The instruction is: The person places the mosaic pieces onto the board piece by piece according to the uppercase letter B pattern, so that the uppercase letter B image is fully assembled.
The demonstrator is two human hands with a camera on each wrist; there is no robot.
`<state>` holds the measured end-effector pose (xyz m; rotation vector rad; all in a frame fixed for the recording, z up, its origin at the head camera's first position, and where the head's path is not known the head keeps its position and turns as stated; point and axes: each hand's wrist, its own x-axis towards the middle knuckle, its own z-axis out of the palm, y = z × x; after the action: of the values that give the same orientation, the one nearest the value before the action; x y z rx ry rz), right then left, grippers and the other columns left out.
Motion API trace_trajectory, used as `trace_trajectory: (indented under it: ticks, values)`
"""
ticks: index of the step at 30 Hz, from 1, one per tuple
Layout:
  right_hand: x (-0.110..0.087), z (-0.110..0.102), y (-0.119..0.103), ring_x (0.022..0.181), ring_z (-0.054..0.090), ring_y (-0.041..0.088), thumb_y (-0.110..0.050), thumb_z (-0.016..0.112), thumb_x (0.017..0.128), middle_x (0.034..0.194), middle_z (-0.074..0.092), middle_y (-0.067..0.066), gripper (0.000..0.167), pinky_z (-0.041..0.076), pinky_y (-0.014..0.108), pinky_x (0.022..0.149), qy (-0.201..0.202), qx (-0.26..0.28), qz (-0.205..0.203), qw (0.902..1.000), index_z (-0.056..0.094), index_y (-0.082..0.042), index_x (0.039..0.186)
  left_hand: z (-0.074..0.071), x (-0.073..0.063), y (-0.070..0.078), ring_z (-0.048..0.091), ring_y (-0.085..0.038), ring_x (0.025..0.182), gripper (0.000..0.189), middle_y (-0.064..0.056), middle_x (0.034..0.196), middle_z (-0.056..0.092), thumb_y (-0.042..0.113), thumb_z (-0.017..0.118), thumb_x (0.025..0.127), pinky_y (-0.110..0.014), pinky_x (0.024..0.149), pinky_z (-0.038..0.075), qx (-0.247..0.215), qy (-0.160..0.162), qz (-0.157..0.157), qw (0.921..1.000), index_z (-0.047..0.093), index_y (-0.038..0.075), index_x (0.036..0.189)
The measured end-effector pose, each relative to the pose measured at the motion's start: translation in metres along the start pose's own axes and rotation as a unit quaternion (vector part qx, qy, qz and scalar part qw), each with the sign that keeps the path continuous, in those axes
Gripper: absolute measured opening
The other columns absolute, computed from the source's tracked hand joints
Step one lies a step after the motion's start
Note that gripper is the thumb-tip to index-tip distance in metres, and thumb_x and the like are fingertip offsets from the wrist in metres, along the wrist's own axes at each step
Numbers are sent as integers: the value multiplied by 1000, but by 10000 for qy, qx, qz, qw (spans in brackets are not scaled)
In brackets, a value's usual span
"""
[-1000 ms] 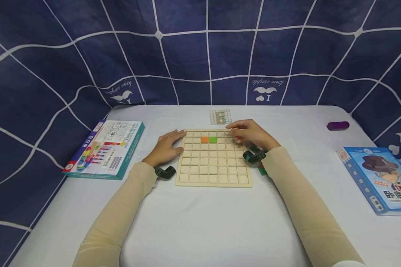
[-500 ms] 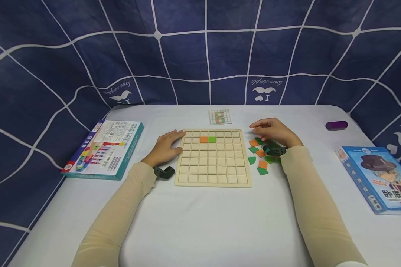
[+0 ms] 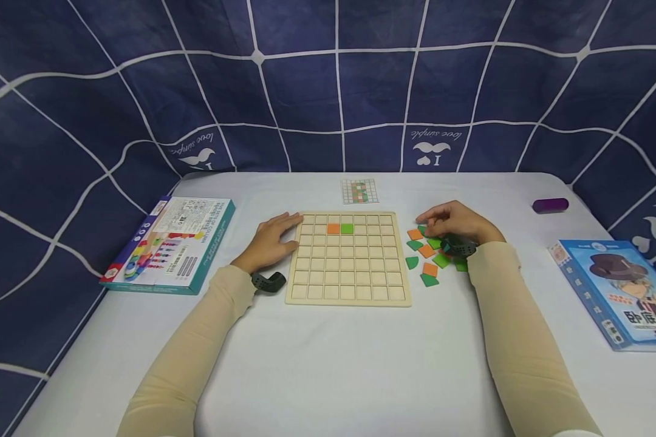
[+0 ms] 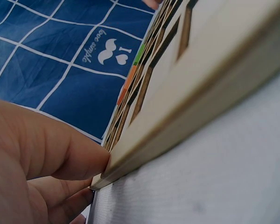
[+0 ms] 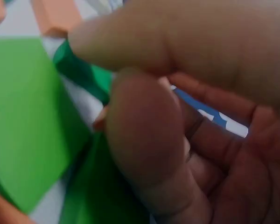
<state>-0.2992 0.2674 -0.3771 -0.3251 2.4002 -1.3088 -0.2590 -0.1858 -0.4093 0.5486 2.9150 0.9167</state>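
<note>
A wooden grid board (image 3: 347, 267) lies on the white table, an orange square tile (image 3: 333, 228) and a bright green square tile (image 3: 347, 229) side by side in its upper cells. Against the board's left edge rests my left hand (image 3: 273, 241), its thumb (image 4: 79, 149) touching the rim in the left wrist view. My right hand (image 3: 461, 222) is over a scatter of loose orange and green tiles (image 3: 425, 251). In the right wrist view its index fingertip is at a dark green tile (image 5: 88, 72), thumb apart from it; no tile is held. Some tiles are hidden beneath this hand.
A small printed pattern card (image 3: 359, 191) lies behind the board. At the left is a teal-edged toy box (image 3: 169, 246); at the right, a blue box (image 3: 620, 294). A purple oblong object (image 3: 550, 206) sits at the back right, before a blue checked cloth (image 3: 306, 91).
My right hand has moved from over the board's right side to the loose tiles, uncovering part of them, and lowered there. My left hand stays at the board's edge.
</note>
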Motion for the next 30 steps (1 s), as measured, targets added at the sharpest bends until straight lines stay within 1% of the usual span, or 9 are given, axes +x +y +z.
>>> trace_trajectory:
  ticks: [3,9,12,18,25,30]
  values:
    - [0,0,0,84,56,11,-1,80,92,86,64,-3,50,50,21,81,-85,-121,-5,9999,65,14,137,0,0,0,26,-36,163,69,-13,172,41,17,62,97,-56,132,14,-14,-2,-16,10000,46,3,163]
    - [3,0,-3,80,55,10,1,82,88,86,64,-2,47,50,20,77,-126,-431,-227,9987,68,16,131,-1,0,-1,25,-36,164,69,-13,172,40,18,62,98,-56,132,13,-19,-32,-25,10000,46,3,163]
    - [2,1,-3,80,55,11,1,82,88,87,64,-1,45,50,20,75,-53,-570,-290,9979,69,17,128,0,1,-1,25,-35,164,69,-13,172,40,19,63,98,-56,132,13,-18,-48,-48,10000,46,4,164]
    - [3,3,-3,77,55,11,2,79,90,87,64,1,38,49,20,73,140,-834,-265,9961,70,18,124,0,2,-1,24,-34,164,70,-12,172,40,19,63,98,-55,132,13,-47,-68,-68,9999,46,5,164]
    - [3,7,-10,70,56,13,-1,85,89,86,62,4,35,55,22,64,272,-1039,-262,9939,72,15,117,-1,1,-1,24,-35,164,69,-13,172,40,18,63,98,-56,132,12,-28,-46,-41,10000,46,4,164]
    - [2,8,-14,67,58,14,0,83,89,85,63,6,28,55,22,62,356,-1132,-246,9926,74,13,112,0,1,-1,25,-36,164,69,-13,172,40,17,62,98,-56,132,13,-4,-32,-27,10000,46,3,163]
